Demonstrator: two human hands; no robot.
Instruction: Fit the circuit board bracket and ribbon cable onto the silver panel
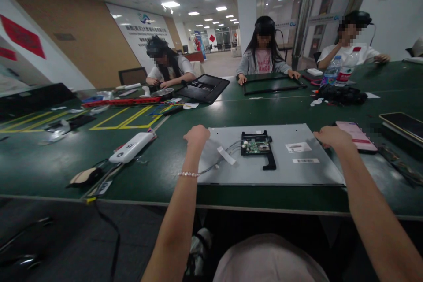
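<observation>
In the head view, the work is best judged as partway along: a green circuit board (255, 146) is seated in a black plastic bracket (270, 159) on the metal panel (284, 169), and thin grey cables (211, 168) are led out from the board toward the panel's left side, while no outer frame is fitted around the panel. The panel is laid flat on the desk (224, 112), bracket side up. Its far left corner is apparently gripped by the left hand (197, 135), its far right corner by the right hand (334, 136); both are curled nearly closed, though the fingertips are hidden. The panel is seen as a smooth, dull grey rectangle, marked with white paper labels (298, 146) right of the bracket. Beyond the panel, a slim, glossy black frame (276, 90) is held by a co-worker, and a broad black cover (206, 90) is set farther left. A pink-screened phone (357, 136) is placed just right of the panel; a rounded white plastic case (132, 147) is found to its left.
</observation>
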